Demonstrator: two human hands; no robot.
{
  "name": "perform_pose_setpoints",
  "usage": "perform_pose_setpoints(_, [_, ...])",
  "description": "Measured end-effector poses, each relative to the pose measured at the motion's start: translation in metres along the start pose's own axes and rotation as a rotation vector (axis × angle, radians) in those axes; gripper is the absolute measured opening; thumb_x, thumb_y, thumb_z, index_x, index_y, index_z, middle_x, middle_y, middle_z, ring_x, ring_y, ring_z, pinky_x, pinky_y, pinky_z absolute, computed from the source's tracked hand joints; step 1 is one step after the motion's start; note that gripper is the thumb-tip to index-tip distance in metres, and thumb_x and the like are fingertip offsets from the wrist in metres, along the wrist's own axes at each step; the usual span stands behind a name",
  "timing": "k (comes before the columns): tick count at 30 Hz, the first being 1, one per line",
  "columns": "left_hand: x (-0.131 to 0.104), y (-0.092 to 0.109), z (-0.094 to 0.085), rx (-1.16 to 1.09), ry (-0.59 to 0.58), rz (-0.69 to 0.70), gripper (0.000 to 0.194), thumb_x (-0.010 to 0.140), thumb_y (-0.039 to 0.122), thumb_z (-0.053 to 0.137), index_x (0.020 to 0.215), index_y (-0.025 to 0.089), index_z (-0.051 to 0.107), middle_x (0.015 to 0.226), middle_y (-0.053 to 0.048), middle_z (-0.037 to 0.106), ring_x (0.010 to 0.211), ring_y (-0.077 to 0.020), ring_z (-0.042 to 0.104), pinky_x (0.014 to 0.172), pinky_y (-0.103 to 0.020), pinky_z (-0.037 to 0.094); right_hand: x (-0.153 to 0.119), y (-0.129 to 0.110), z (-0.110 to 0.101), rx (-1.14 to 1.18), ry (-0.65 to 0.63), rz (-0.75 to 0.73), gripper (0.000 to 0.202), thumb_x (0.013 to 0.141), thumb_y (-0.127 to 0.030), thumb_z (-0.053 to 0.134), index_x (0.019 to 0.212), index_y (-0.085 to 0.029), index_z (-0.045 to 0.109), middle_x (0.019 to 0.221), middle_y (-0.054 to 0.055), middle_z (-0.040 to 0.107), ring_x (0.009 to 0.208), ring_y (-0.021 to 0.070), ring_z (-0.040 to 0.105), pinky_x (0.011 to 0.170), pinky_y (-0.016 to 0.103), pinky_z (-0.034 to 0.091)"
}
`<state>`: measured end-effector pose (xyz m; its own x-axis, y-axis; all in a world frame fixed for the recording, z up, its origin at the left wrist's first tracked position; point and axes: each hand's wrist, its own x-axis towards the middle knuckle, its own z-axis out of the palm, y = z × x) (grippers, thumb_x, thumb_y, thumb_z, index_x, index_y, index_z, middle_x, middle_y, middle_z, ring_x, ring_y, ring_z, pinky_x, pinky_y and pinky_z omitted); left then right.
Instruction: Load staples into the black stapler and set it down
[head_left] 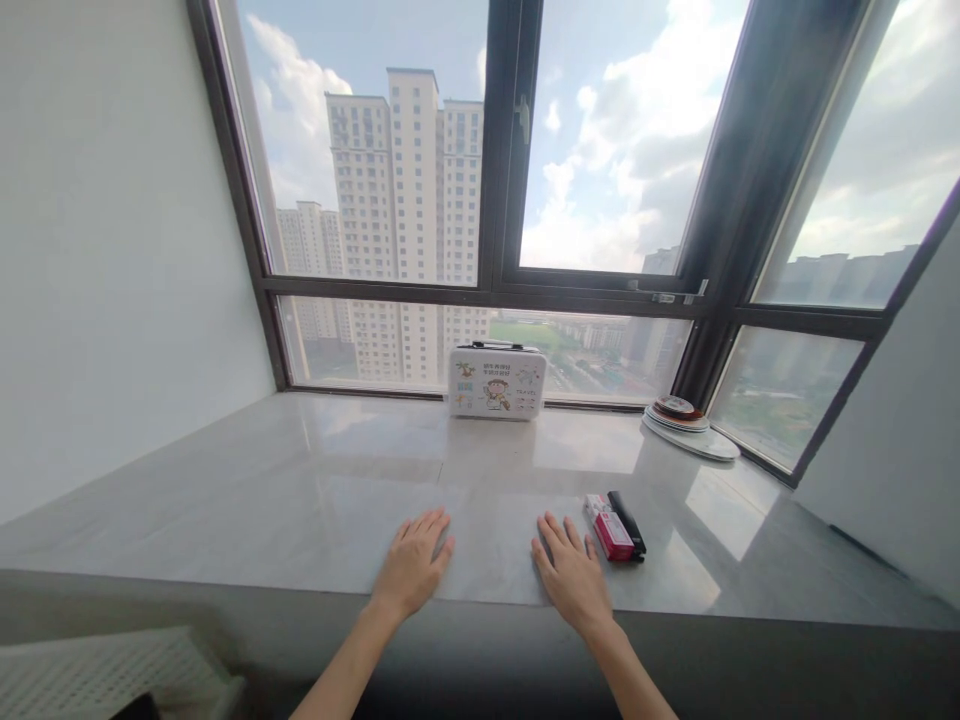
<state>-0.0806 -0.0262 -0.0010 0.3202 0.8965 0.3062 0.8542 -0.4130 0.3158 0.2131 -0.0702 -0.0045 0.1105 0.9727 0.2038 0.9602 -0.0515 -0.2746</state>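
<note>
Left hand (412,562) rests palm down on the window ledge (225,480), fingers slightly spread; right hand (571,572) likewise. Immediately right of the latter: pink-and-white box (615,537) and black stapler (627,522), side by side, obstructing that flank. Rear: upright white case (496,385); stacked plates (684,420), right corner. Open surface extends left toward the wall (112,250); front edge (495,602) runs near both wrists.

On the sill (225,500), your left hand (411,568) lies lower centre, your right hand (574,575) beside box (609,530) and stapler (628,522); the case (496,384) stands mid-frame behind them, discs (681,424) to its right.
</note>
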Motion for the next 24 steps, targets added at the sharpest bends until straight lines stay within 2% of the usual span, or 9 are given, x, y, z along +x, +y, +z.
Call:
perform_pose_setpoints(7, [-0.002,0.000,0.000,0.029,0.000,-0.007,0.050,0.102,0.043,0.039,0.146,0.024,0.052,0.157,-0.007,0.046,0.147,-0.0251,0.037,0.124,-0.044,0.020,-0.003,-0.001,0.000,0.016,0.041,0.015,0.054,0.104,-0.045,0.028,0.153,-0.030,0.046,0.163,-0.004,0.037,0.154,0.0251,0.023,0.124,0.044,0.012])
perform_pose_setpoints(13, [-0.002,-0.006,0.008,0.064,-0.003,0.010,0.050,0.101,0.046,0.038,0.147,0.029,0.049,0.158,-0.002,0.044,0.148,-0.0231,0.035,0.124,-0.043,0.022,0.000,0.006,0.010,0.027,0.082,-0.001,0.052,0.103,-0.045,0.033,0.151,-0.033,0.048,0.161,-0.004,0.041,0.152,0.0251,0.028,0.124,0.045,0.016])
perform_pose_setpoints(24, [-0.001,-0.015,0.016,0.105,0.022,0.038,0.049,0.102,0.048,0.037,0.147,0.031,0.048,0.157,-0.001,0.045,0.147,-0.0219,0.037,0.123,-0.041,0.023,0.000,0.011,0.017,0.046,0.141,-0.025,0.049,0.102,-0.044,0.036,0.147,-0.034,0.053,0.158,-0.003,0.047,0.150,0.0247,0.033,0.122,0.047,0.021])
